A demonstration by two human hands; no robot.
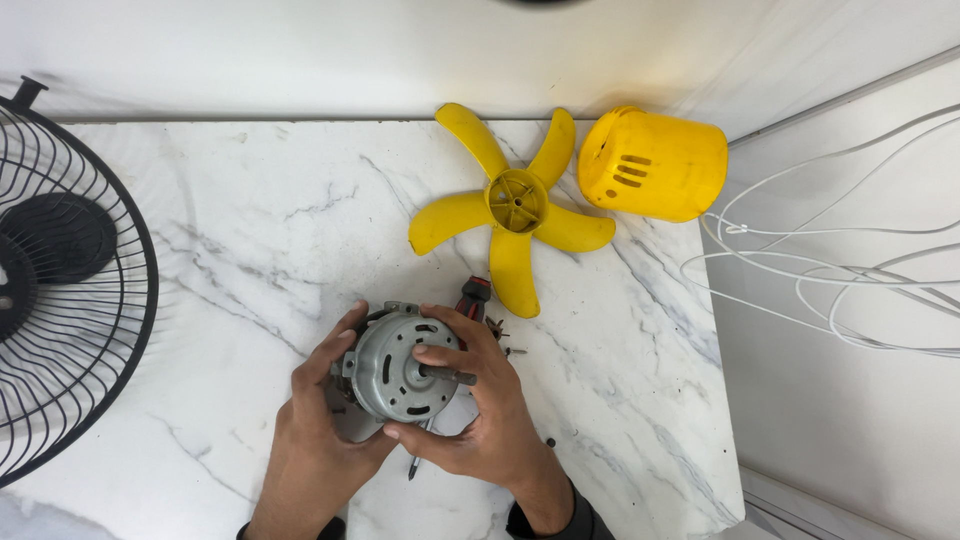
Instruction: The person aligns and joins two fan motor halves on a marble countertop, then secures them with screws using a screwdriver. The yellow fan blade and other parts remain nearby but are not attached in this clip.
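Both of my hands hold a round grey metal fan motor (393, 372) just above the white marble table (250, 230). My left hand (318, 425) cups its left side and underside. My right hand (482, 400) wraps its right side, with the thumb under it and the fingers over the top near the short shaft (447, 375). A screwdriver with a red and black handle (472, 297) lies on the table under my right hand, its tip (412, 468) showing below the motor. Small dark screws (503, 337) lie beside it.
A yellow five-blade fan propeller (515, 210) lies at the back of the table, with a yellow plastic motor cover (655, 165) to its right. A black wire fan guard (65, 280) fills the left edge. White cables (830, 270) hang past the table's right edge.
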